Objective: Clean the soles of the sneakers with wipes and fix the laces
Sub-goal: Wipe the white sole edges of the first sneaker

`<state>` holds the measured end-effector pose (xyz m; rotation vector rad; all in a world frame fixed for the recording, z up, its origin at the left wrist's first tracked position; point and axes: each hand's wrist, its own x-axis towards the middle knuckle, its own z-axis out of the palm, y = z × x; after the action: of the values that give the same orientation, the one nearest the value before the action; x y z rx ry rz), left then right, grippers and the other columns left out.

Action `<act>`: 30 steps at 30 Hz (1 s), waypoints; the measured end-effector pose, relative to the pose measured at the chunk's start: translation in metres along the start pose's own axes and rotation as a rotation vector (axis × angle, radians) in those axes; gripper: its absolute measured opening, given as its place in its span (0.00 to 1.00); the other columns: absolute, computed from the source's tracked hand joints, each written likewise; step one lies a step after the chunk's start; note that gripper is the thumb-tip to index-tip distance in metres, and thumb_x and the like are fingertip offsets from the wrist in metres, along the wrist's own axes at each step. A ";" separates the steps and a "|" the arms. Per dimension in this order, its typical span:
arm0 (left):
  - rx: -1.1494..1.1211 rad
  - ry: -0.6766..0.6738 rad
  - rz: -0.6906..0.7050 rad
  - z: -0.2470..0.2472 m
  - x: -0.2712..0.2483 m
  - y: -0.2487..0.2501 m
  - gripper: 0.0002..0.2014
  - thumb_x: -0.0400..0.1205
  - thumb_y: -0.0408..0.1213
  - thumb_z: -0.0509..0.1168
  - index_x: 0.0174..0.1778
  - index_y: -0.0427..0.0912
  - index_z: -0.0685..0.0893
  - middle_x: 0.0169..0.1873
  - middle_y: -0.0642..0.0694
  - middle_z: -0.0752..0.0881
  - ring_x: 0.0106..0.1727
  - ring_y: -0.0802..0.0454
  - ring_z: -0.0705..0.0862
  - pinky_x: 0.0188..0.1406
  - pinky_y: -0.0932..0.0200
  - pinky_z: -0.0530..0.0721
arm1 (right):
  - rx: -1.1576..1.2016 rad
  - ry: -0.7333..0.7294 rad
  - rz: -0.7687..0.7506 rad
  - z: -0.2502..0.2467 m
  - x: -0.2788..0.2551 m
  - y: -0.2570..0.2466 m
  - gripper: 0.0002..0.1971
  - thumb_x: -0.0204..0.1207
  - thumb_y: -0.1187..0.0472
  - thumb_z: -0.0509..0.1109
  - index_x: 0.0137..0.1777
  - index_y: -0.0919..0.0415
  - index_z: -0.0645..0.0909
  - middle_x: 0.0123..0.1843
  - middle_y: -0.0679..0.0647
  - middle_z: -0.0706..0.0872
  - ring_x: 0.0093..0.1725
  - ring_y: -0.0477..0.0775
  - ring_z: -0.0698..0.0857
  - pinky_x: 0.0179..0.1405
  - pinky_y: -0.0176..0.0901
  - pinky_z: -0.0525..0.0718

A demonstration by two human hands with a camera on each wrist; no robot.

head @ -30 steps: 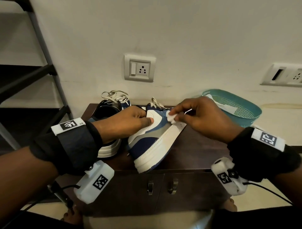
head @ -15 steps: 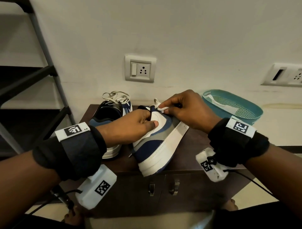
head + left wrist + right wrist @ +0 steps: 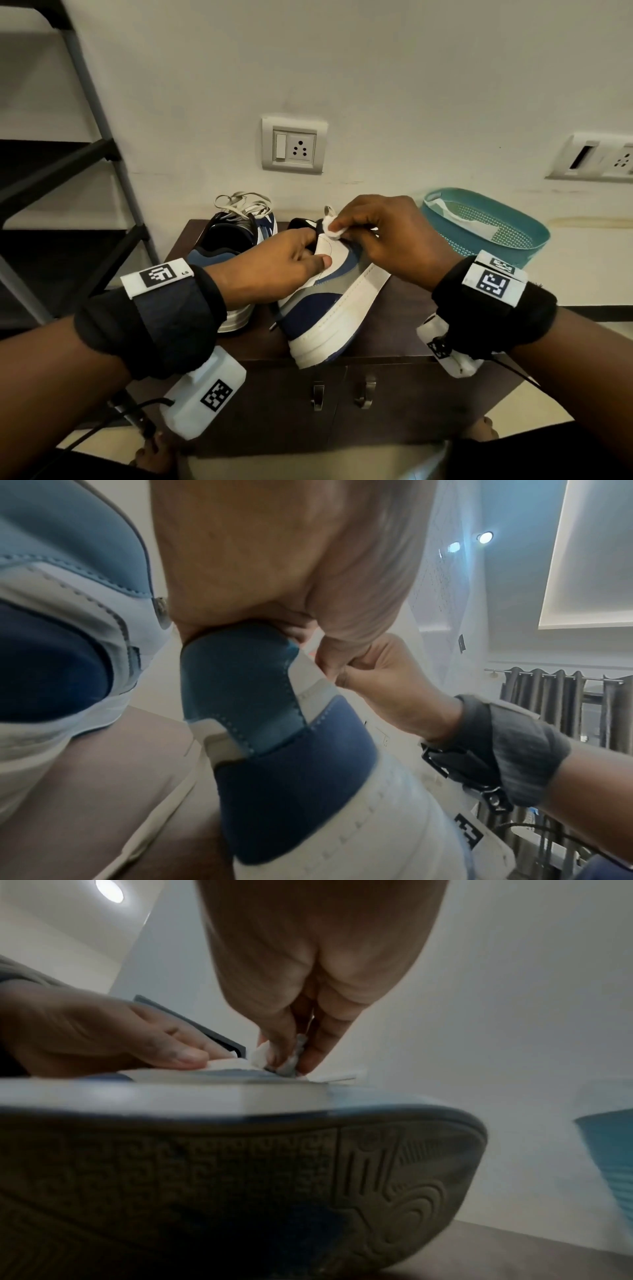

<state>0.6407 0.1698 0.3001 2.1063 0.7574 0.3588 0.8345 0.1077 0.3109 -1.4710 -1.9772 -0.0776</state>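
A blue, grey and white sneaker (image 3: 325,305) lies tilted on its side on the dark cabinet top (image 3: 400,308), its patterned sole (image 3: 240,1191) facing right. My left hand (image 3: 284,263) grips its collar, thumb on the white side panel. My right hand (image 3: 380,233) pinches a crumpled white wipe (image 3: 333,229) and presses it on the upper near the laces; the wipe (image 3: 291,1056) shows between thumb and fingers in the right wrist view. The second sneaker (image 3: 226,246) stands upright to the left with loose white laces (image 3: 243,202).
A teal perforated basket (image 3: 486,229) holding a white sheet stands at the right of the cabinet. Wall sockets (image 3: 294,145) are behind. A dark metal rack (image 3: 68,164) stands at left. Two drawer handles (image 3: 342,394) sit below the front edge.
My right hand has moved left with the wipe from the sole edge up to the sneaker's upper near the laces. The left hand keeps its hold on the collar.
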 end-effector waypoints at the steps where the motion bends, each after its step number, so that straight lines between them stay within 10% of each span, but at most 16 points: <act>1: 0.001 0.003 -0.001 0.000 0.000 0.000 0.03 0.89 0.39 0.64 0.50 0.50 0.80 0.20 0.58 0.73 0.21 0.61 0.69 0.28 0.60 0.70 | -0.035 -0.018 0.037 -0.002 0.001 0.004 0.10 0.76 0.71 0.75 0.53 0.59 0.92 0.51 0.52 0.92 0.50 0.49 0.90 0.53 0.39 0.86; 10: 0.007 -0.017 0.012 0.002 0.000 0.003 0.08 0.89 0.42 0.64 0.63 0.49 0.80 0.43 0.30 0.89 0.47 0.28 0.87 0.56 0.30 0.86 | 0.002 -0.029 0.389 -0.008 0.001 0.000 0.10 0.79 0.67 0.72 0.53 0.54 0.93 0.51 0.49 0.93 0.50 0.44 0.89 0.52 0.29 0.83; 14: 0.004 -0.023 0.005 0.001 -0.001 0.003 0.07 0.89 0.43 0.65 0.62 0.50 0.80 0.33 0.38 0.82 0.35 0.42 0.80 0.45 0.35 0.83 | 0.184 0.014 0.389 -0.008 0.004 -0.011 0.09 0.78 0.68 0.74 0.49 0.54 0.93 0.45 0.44 0.93 0.45 0.39 0.90 0.49 0.28 0.87; 21: 0.008 -0.029 0.005 0.002 0.000 0.003 0.10 0.88 0.46 0.65 0.63 0.49 0.81 0.39 0.30 0.86 0.41 0.27 0.84 0.54 0.28 0.85 | 0.033 -0.041 0.416 -0.006 0.006 -0.010 0.13 0.78 0.69 0.71 0.50 0.52 0.93 0.45 0.46 0.93 0.42 0.40 0.88 0.44 0.22 0.82; 30: 0.028 -0.037 0.012 0.002 0.001 0.004 0.08 0.89 0.42 0.64 0.64 0.50 0.80 0.37 0.33 0.86 0.38 0.39 0.82 0.48 0.30 0.85 | -0.054 -0.057 0.432 -0.007 0.005 -0.012 0.13 0.77 0.70 0.71 0.50 0.54 0.93 0.47 0.50 0.94 0.48 0.47 0.90 0.53 0.41 0.88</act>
<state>0.6443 0.1676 0.3020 2.1392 0.7324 0.3168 0.8264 0.1046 0.3230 -1.9208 -1.6682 0.1000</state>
